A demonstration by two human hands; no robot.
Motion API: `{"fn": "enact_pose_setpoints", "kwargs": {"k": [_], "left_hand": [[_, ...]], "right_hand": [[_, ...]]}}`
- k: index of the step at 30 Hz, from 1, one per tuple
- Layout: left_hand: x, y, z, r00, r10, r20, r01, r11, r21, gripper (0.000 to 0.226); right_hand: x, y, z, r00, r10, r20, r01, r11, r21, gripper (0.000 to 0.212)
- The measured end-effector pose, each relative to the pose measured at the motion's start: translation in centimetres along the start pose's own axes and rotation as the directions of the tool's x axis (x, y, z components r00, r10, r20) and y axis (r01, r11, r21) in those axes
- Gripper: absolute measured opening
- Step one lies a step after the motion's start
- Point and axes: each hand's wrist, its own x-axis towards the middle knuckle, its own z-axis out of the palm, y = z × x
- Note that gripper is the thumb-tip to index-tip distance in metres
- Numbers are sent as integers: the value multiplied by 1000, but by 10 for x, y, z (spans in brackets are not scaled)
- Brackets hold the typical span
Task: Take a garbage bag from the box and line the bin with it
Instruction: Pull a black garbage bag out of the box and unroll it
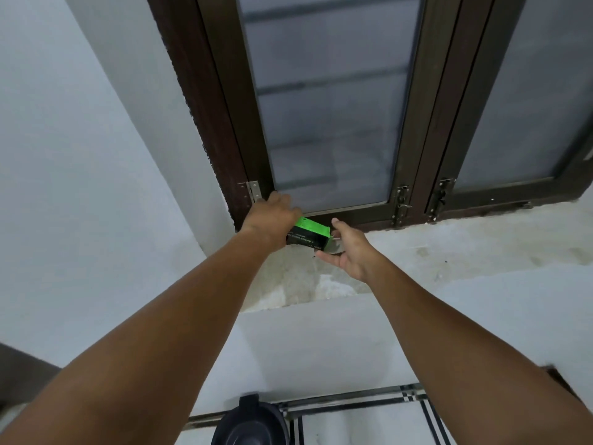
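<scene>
Window (327, 107) of dark frames looms over a stained sill (449, 245), where the left hand (271, 216) grips a green box (309, 236), the right hand (348, 252) open at its end, bin (250, 425) below.

Printed lettering is carried only by the green and black box (308, 235), which is set on the window sill (449, 245) near its left end. A line of small white print runs along the black side, upside down and too blurred to be read; the short word at its right end is possibly a brand name.
</scene>
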Motion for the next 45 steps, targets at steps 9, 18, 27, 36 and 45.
{"fn": "enact_pose_setpoints", "kwargs": {"k": [9, 18, 27, 36, 45], "left_hand": [[29, 4, -72, 981, 100, 166, -144, 950, 276, 55], [22, -9, -51, 956, 36, 290, -70, 992, 107, 56], [14, -2, 36, 947, -71, 314, 84, 996, -28, 72], [1, 19, 103, 947, -116, 299, 173, 970, -170, 76], [2, 45, 46, 848, -386, 364, 370, -64, -927, 49]], "right_hand": [[0, 9, 2, 998, 56, -27, -54, 996, 68, 58], [7, 5, -19, 913, -211, -350, 124, 959, -256, 54], [1, 1, -45, 790, -439, -428, 283, 880, -381, 36], [4, 16, -48, 668, -698, -259, 448, 655, -608, 39], [-11, 23, 13, 715, -673, -189, 536, 701, -471, 35]]}}
